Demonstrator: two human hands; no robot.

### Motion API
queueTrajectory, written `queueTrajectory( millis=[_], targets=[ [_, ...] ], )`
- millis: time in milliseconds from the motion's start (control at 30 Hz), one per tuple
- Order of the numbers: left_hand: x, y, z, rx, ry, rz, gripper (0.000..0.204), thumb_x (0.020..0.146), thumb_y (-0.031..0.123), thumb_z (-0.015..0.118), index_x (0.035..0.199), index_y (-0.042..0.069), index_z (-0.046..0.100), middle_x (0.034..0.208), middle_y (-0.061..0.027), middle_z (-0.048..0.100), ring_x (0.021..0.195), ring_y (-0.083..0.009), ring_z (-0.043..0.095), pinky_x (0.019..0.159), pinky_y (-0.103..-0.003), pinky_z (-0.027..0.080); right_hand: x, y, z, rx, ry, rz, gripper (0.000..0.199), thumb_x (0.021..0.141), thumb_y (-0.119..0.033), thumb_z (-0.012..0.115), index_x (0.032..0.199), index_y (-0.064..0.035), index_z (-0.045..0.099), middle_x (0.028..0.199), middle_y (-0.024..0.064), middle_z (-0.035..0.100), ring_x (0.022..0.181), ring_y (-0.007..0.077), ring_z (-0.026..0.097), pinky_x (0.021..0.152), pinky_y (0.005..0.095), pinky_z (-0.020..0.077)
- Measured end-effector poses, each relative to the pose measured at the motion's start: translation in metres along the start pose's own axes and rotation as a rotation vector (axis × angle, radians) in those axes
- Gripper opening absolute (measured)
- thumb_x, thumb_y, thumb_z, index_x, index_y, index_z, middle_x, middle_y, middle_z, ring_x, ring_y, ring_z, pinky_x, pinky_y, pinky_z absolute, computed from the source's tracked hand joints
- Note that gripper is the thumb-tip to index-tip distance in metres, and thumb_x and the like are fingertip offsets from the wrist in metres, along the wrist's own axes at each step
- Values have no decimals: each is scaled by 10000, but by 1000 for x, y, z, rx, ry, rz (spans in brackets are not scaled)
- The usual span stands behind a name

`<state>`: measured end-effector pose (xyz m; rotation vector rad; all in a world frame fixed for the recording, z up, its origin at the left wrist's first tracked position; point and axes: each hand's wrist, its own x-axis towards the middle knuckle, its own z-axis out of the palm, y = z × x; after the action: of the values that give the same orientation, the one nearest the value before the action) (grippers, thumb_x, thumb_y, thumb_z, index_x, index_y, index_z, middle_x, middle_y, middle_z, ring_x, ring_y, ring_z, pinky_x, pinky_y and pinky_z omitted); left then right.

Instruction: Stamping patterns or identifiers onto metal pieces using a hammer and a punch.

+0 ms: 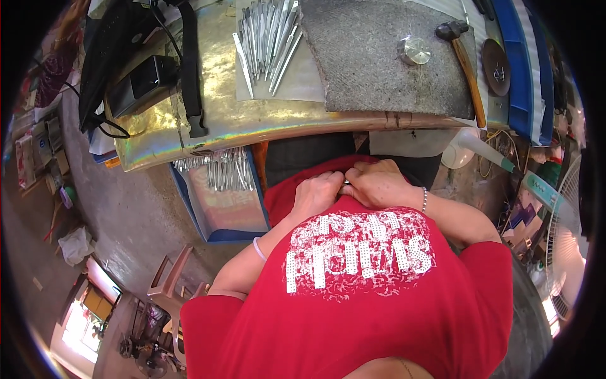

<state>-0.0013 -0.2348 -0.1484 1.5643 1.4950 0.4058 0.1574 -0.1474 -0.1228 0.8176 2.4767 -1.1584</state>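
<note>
My left hand (319,191) and my right hand (380,183) meet over my lap, at the lower edge of my red shirt (372,316). Fingers of both hands are bent and pressed together. Between the fingertips shows a tiny shiny spot, too small to name, and the fingers hide most of it. Just left of my left hand, below the table edge, stands an open blue box (219,237) with a heap of slim silver metal strips (221,169) at its far end.
On the table (221,114) lie more silver strips (265,41) on paper, a grey mat (372,76), a round metal block (414,50), a hammer (466,72) and a dark disc (495,68). At left sit a black box (144,85) and strap (191,69). A fan (562,234) stands right.
</note>
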Motion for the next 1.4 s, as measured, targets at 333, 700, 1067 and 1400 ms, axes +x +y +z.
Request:
queueTrajectory(
  millis=[333, 700, 1067, 1400],
  targets=[
    [6, -8, 4, 7, 25, 16, 170, 820, 217, 554, 830, 48, 529, 795, -146, 605, 721, -355, 614, 564, -450, 484, 4, 1, 4, -20, 25, 36, 294, 846, -327, 558, 800, -37, 550, 808, 135, 593, 699, 327, 601, 565, 441, 456],
    [8, -16, 8, 10, 58, 1, 177, 809, 220, 561, 816, 44, 545, 790, -143, 609, 717, -338, 620, 555, -437, 488, 12, -1, 11, -29, 37, 71, 258, 836, -300, 572, 811, -43, 561, 790, 132, 602, 698, 321, 604, 564, 440, 454],
    [31, 5, -59, -744, -250, -137, 145, 916, 112, 512, 1001, 9, 568, 781, -115, 636, 674, -195, 622, 598, -299, 490, 10, 2, -48, 1226, 142, 220, 137, 891, -119, 568, 918, 9, 611, 692, 35, 606, 579, 59, 525, 502, 198, 396],
    [29, 39, -111, -1137, -487, -189, 261, 950, 133, 480, 1114, -52, 562, 878, -128, 655, 792, -151, 640, 723, -266, 520, 0, -21, -91, 1464, 376, 146, 159, 919, -141, 551, 892, 3, 613, 637, 33, 587, 443, 32, 456, 412, 157, 342]
  ],
)
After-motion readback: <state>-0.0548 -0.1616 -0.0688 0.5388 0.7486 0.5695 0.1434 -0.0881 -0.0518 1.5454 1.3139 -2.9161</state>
